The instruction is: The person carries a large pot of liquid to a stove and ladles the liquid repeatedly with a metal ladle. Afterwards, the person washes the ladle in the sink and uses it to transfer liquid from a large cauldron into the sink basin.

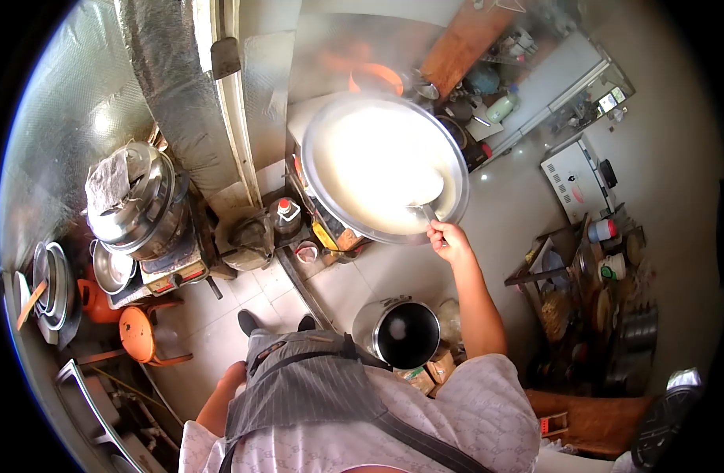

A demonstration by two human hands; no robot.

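My right hand [450, 240] is closed around the handle of a ladle [427, 211]. The ladle's wide, pale head lies in the milky white liquid [354, 173], close to the right side of a large metal pan [315, 206]. Glare washes out much of the liquid's surface. My left hand [236, 372] hangs low beside the grey striped apron [307, 386]; its fingers are hidden from me.
Below the pan stands a tall metal pot [366, 327] with a dark inside. A lidded steel pot [137, 205] sits on a burner at left, above an orange stool [137, 335]. A red-capped bottle [287, 217] and a cluttered rack [567, 268] stand nearby.
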